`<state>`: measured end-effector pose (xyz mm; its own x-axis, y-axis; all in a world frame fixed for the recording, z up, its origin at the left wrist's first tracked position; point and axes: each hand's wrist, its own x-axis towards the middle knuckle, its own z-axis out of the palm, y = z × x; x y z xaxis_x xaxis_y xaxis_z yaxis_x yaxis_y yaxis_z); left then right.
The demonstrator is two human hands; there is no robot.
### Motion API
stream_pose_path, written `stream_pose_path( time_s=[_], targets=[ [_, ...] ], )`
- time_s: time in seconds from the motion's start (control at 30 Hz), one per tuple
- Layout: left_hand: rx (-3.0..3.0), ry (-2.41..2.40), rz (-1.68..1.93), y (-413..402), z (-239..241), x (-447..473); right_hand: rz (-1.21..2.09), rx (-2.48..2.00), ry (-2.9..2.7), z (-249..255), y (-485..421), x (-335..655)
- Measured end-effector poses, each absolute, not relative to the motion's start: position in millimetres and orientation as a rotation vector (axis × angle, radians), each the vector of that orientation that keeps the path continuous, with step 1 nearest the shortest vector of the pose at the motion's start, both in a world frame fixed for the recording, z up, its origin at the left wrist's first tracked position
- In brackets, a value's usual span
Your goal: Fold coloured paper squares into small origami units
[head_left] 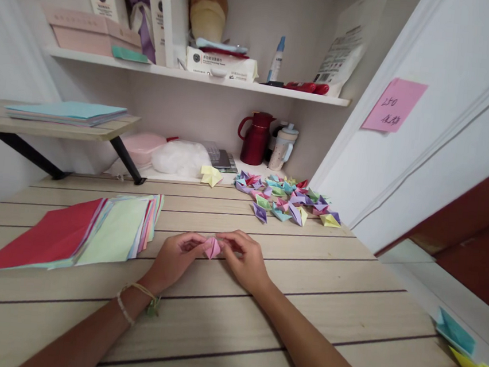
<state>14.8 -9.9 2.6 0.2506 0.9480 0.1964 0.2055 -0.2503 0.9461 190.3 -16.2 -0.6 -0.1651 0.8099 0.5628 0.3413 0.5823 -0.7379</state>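
A small folded piece of pink paper (213, 248) is held between both hands over the middle of the slatted table (222, 320). My left hand (178, 258) pinches its left side with thumb and fingers. From the other side, my right hand (245, 258) grips the right corner, its fingers closed together. Bracelets (136, 300) circle my left wrist. Left of my hands lies a fanned stack of coloured paper sheets (114, 231), red and pale green on top. Beyond my right hand sits a pile of folded paper pieces (286, 199) in many colours.
A yellow folded paper (211, 175) lies at the table's back edge. A red jug (256, 138) and a pale bottle (283, 147) stand behind. At left is a raised stand (115, 130) with blue paper (67, 110). More folded papers (457, 332) lie at the lower right.
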Motion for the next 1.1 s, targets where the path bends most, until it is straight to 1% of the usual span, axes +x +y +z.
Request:
stream_pose_path(
  time_s=[0.13, 0.3, 0.6, 0.77, 0.97, 1.1],
  targets=[
    [1.829, 1.129, 1.083, -10.7, 4.6, 13.5, 0.577, -0.965, -1.766, -3.1, -16.4, 189.6],
    [2.033, 1.186, 1.098, -14.4, 7.8, 14.9, 0.519, -1.029, -1.799, -1.2, -18.6, 189.5],
    [1.984, 1.145, 1.123, -18.4, 15.0, 18.2, 0.528, -1.050, -1.809, 1.2, -18.9, 189.5],
    [2.051, 1.176, 1.099, -18.4, 13.2, 18.0, 0.518, -1.101, -1.831, 4.0, -22.6, 189.5],
    [1.880, 1.164, 1.073, -14.7, 10.7, 15.1, 0.802, -0.958, -1.848, 1.0, -15.9, 194.2],
    [1.752, 1.114, 1.032, -13.3, 9.2, 13.8, 0.863, -0.939, -1.831, -2.6, -12.3, 194.8]
  ],
)
